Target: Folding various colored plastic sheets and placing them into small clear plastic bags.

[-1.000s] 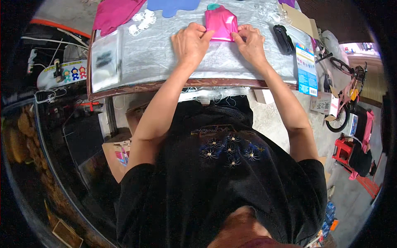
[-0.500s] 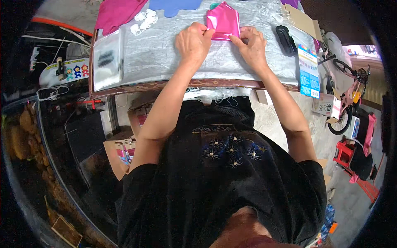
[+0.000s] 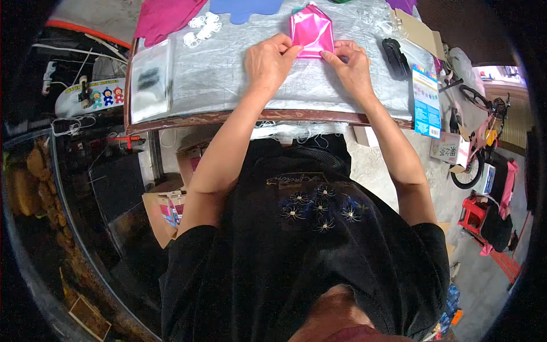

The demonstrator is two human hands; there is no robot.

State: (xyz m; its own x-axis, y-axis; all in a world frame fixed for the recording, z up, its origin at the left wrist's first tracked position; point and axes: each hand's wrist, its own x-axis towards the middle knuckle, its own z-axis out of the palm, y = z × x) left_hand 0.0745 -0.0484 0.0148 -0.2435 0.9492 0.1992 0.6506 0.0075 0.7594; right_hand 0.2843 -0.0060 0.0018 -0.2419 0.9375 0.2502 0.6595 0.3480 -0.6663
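Note:
A folded, glossy pink sheet [image 3: 312, 32] lies near the far middle of the table, a bit of teal showing at its far left corner. I cannot make out whether it is cloth or film. My left hand [image 3: 270, 61] pinches its near left corner between thumb and fingers. At the near right corner, my right hand [image 3: 350, 64] grips the edge, thumb on top. Both wrists rest close to the silvery table cover [image 3: 211, 80].
Left on the table are clear plastic bags [image 3: 151, 80], white rings [image 3: 200, 29], and magenta [image 3: 165, 20] and blue [image 3: 245, 8] pieces. To the right sit a black stapler-like object [image 3: 395, 58], a printed blue card [image 3: 426, 100] overhanging the edge, and cardboard [image 3: 419, 34].
The pink sheet's near part looks flatter and longer, with its near edge slightly closer to me. Both hands keep hold of its near corners. The whole view has shifted slightly.

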